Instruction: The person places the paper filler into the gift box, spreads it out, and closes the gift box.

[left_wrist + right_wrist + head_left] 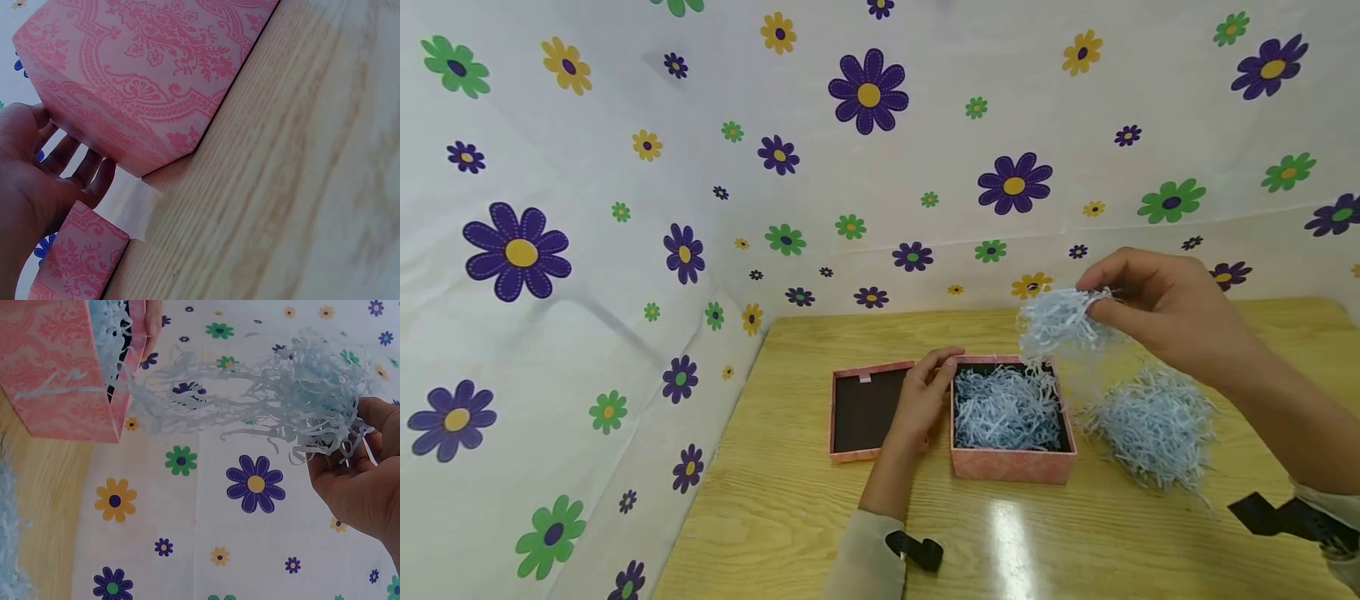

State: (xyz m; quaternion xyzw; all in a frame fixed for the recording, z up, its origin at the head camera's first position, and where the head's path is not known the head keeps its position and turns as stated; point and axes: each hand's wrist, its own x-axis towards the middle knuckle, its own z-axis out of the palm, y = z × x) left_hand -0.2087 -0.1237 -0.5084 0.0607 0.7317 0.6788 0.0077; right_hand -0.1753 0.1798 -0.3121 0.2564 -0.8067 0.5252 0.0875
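Observation:
A pink patterned box with a dark inside stands on the table, holding pale blue shredded paper. My left hand rests against its left wall near the back corner; in the left wrist view the fingers touch the box's outer side. Above the box's right side, my right hand pinches a tuft of shredded paper between thumb and fingers. Strands trail from that tuft toward the box in the right wrist view.
The box's lid lies inside-up left of the box, partly behind the left hand. To the right, a loose heap of blue shredded paper lies on the wooden table. A flowered white cloth hangs behind and at the left.

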